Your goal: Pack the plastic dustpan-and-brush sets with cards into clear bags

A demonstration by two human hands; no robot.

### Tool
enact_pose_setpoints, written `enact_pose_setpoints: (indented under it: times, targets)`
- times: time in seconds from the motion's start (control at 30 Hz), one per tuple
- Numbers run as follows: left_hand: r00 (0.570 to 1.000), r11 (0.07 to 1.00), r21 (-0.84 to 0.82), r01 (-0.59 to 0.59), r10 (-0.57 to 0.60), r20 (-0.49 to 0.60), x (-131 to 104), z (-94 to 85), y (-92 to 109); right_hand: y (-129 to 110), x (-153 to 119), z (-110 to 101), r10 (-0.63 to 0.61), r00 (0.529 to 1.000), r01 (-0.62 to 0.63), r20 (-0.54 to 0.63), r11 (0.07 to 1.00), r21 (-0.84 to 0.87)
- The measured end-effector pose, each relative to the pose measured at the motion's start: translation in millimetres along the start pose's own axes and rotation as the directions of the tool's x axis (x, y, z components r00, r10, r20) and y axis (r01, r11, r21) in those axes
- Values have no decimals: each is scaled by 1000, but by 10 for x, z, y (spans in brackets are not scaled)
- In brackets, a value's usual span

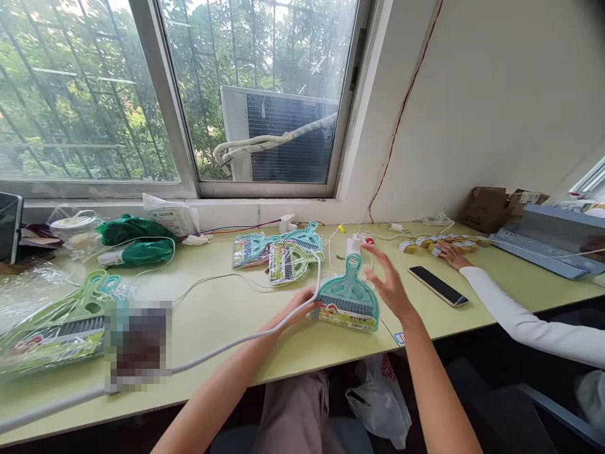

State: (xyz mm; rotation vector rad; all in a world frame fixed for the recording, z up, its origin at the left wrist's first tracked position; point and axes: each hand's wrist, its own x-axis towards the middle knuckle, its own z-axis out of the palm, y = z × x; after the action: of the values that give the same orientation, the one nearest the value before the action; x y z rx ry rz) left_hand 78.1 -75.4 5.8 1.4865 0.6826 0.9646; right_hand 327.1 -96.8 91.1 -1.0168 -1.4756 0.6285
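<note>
My left hand (301,306) grips the left edge of a teal dustpan and brush set (348,291), its thumb at the front and the other fingers hidden. The set is tilted up near the table's front edge, handle away from me, with a printed label across the brush. To its right, my right hand (390,287) is raised with fingers apart, holding nothing. Behind lie a packaged green dustpan set (292,263) and packaged teal sets (255,248). More wrapped green dustpan sets (66,321) lie at the left. A thick white cable (246,340) crosses in front of my left forearm.
On the right, a co-worker's hand (454,254) rests by several yellow bundles (425,242). A phone (438,285) lies nearby. A green bag (146,251), thin wires, a blurred-out object (142,343), a blue-grey case (534,252) and cardboard boxes (484,209) are on the table.
</note>
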Motion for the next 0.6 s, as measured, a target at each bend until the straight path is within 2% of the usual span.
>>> enact_pose_setpoints:
  times: [0.07, 0.1, 0.17, 0.23, 0.3, 0.47, 0.6]
  targets:
    - [1000, 1000, 9, -14, 14, -22, 8, -36, 20, 117, -214, -180, -20, 993, 16, -114, 999, -38]
    - [999, 1000, 11, -10, 11, -32, 6, -50, 45, 185, -321, -229, 9, 993, -11, -121, 1000, -17]
    - [999, 1000, 31, -4, 5, -52, -17, -66, 116, 327, -505, -228, 159, 987, -161, 30, 985, 67]
    - [998, 998, 69, -13, 17, -59, -62, -68, 198, 453, -618, -124, 299, 931, -320, 207, 945, 72]
    - [998, 994, 103, -19, 25, -58, -123, -58, 271, 550, -661, 13, 347, 896, -370, 276, 929, 32]
    - [998, 987, 150, 55, -51, -34, -285, 11, 376, 671, -638, 190, 330, 921, -345, 207, 938, 41]
    - [998, 982, 180, 53, -57, 17, -341, 46, 354, 668, -631, 182, 401, 887, -438, 231, 887, 143]
